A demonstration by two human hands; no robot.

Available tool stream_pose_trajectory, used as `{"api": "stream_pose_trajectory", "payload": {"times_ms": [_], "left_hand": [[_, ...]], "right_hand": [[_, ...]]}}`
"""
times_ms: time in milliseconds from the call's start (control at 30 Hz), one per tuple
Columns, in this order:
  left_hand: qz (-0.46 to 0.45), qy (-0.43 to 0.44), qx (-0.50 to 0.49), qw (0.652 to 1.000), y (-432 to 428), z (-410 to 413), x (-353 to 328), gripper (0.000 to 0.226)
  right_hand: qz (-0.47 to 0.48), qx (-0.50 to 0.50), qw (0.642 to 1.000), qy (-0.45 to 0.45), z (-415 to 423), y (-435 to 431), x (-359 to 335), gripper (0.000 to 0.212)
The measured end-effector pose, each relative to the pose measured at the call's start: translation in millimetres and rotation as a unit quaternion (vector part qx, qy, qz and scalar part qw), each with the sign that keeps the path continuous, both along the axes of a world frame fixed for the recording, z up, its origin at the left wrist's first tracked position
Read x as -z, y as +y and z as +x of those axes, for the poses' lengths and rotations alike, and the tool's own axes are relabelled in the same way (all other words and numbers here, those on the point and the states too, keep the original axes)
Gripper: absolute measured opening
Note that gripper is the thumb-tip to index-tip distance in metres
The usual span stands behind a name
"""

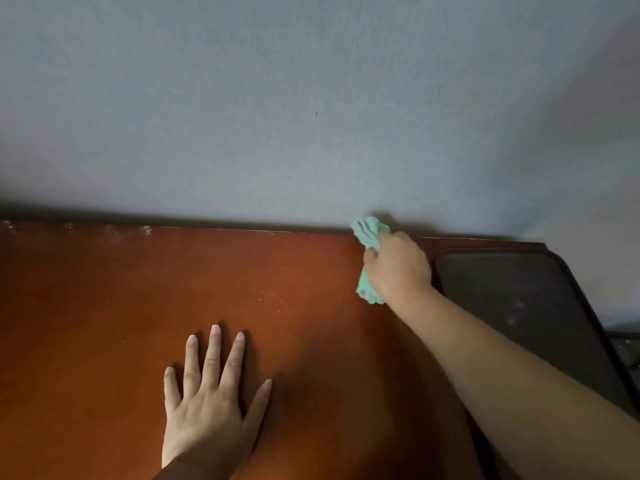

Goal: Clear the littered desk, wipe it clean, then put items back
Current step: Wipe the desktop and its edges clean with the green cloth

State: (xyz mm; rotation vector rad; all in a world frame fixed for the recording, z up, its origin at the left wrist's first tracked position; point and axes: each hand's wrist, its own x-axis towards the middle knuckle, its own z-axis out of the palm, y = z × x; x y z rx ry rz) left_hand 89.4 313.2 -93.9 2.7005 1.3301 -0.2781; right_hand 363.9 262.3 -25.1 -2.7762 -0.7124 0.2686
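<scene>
The reddish-brown wooden desk (pixel 104 306) fills the lower half of the view, its surface bare of items. My right hand (pixel 398 268) is shut on a crumpled mint-green cloth (pixel 367 233), pressed onto the desk near its far edge by the wall. The cloth shows above and below my fingers. My left hand (pixel 211 393) lies flat on the desk nearer to me, palm down, fingers spread, holding nothing. Pale specks and smudges (pixel 270 299) mark the wood near the middle and along the far left edge.
A grey-blue wall (pixel 311 116) rises directly behind the desk. At the right end of the desk lies a dark, framed rectangular panel (pixel 519 299) with rounded corners. Beyond it, at the far right edge, something dark is partly visible.
</scene>
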Motion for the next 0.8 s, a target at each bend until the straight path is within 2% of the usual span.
{"api": "stream_pose_trajectory", "payload": {"times_ms": [67,167,300,433,500,567,633,700,733,800], "left_hand": [[0.02,-0.002,-0.001,1.0,1,0,2,0.078],[0.033,-0.006,0.01,0.999,2,0,3,0.074],[0.041,-0.014,0.009,0.999,1,0,6,0.076],[0.016,0.001,-0.013,1.0,1,1,5,0.081],[0.022,0.003,-0.015,1.0,2,0,5,0.081],[0.035,-0.006,0.003,0.999,2,-2,5,0.076],[0.05,-0.008,0.019,0.999,1,-3,4,0.074],[0.063,-0.018,0.028,0.997,2,-3,4,0.073],[0.068,-0.024,0.033,0.997,2,-3,5,0.073],[0.07,-0.028,0.037,0.996,2,-3,6,0.072]], "right_hand": [[-0.09,0.104,0.99,0.02,29,-6,-6,0.025],[-0.075,0.13,0.985,0.084,44,1,-7,0.023],[-0.017,0.068,0.992,0.105,24,22,-11,0.028],[0.04,-0.126,0.982,0.134,-27,28,-4,0.025],[0.079,-0.165,0.975,0.127,-34,20,2,0.029],[0.102,-0.108,0.988,0.039,-17,10,4,0.045],[0.058,0.019,0.998,-0.024,7,-2,3,0.043],[-0.004,0.124,0.992,-0.006,24,-7,4,0.035],[-0.014,0.146,0.989,0.012,26,-3,8,0.033],[-0.001,0.117,0.993,0.03,11,17,14,0.033]]}}
